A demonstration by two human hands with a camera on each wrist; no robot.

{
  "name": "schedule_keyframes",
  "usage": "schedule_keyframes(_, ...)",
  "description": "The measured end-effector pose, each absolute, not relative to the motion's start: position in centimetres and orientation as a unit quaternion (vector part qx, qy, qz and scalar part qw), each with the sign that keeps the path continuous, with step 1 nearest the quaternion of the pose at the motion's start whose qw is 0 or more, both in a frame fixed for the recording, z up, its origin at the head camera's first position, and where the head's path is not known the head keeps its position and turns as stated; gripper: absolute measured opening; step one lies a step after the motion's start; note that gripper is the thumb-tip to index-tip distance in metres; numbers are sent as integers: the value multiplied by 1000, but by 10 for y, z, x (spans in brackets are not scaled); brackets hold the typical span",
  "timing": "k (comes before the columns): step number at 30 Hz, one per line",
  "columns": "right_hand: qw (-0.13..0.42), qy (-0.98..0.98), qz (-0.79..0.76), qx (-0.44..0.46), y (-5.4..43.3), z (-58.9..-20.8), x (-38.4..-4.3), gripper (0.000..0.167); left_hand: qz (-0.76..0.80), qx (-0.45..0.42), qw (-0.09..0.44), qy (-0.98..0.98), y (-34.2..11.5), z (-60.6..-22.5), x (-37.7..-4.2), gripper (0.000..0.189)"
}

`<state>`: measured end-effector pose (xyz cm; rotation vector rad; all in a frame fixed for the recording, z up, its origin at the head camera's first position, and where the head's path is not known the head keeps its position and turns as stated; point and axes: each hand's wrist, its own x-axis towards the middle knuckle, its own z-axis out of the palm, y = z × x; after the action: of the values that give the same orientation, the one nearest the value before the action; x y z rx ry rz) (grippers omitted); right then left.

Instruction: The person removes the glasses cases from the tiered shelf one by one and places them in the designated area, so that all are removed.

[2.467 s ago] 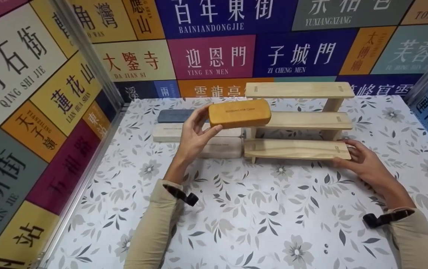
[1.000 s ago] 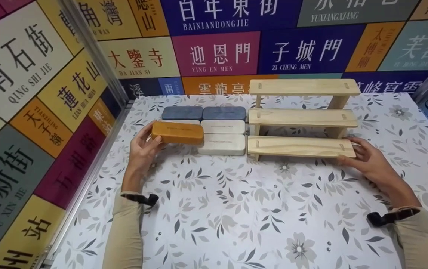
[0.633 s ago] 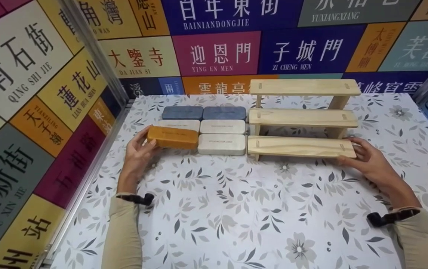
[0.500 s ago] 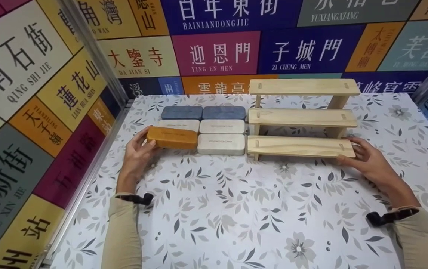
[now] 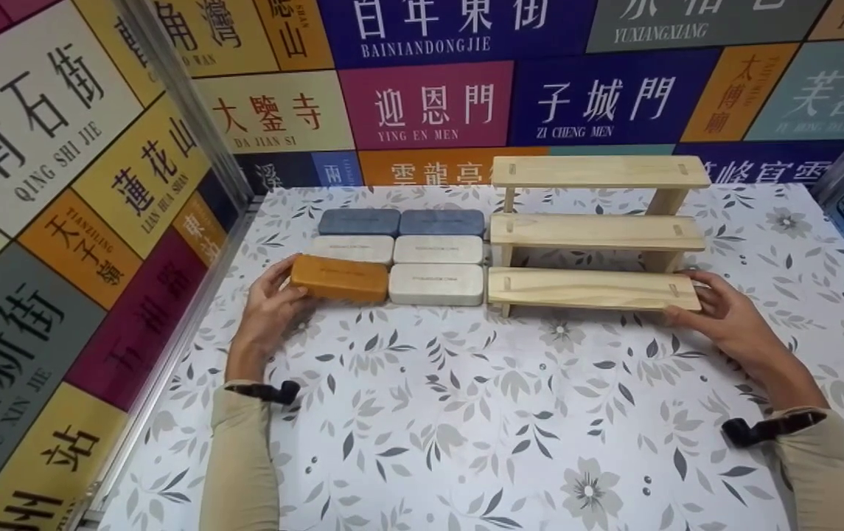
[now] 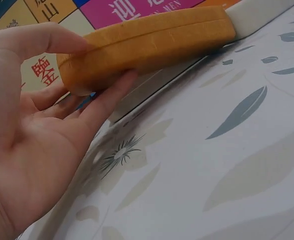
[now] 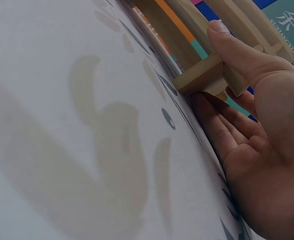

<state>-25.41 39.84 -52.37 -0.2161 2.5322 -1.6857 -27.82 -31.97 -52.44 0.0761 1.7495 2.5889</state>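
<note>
An orange glasses case (image 5: 340, 280) lies at the front left of the group of cases, its left end tilted up off the table in the left wrist view. My left hand (image 5: 265, 317) pinches that end, thumb on one side and fingers on the other. Beside its right end is a white glasses case (image 5: 436, 285). On the right stands a three-tier wooden rack (image 5: 591, 289). My right hand (image 5: 735, 332) grips the right end of its lowest shelf, with the thumb in front and the fingers behind.
Behind the orange case are two more white cases (image 5: 440, 249) and two blue cases (image 5: 359, 221), in rows left of the rack. A floral cloth (image 5: 466, 413) covers the table. Printed panels (image 5: 422, 103) enclose the back and sides.
My left hand has brought the orange case from in front of the rack leftward, then down to the front left spot. The right hand has kept its grip on the rack.
</note>
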Motion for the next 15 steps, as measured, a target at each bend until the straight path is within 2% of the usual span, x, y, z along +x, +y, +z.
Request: schedule_keyframes(15, 44, 826, -556, -77, 400, -525, -256, 77, 678, 25, -8, 734, -315, -527, -283, 86)
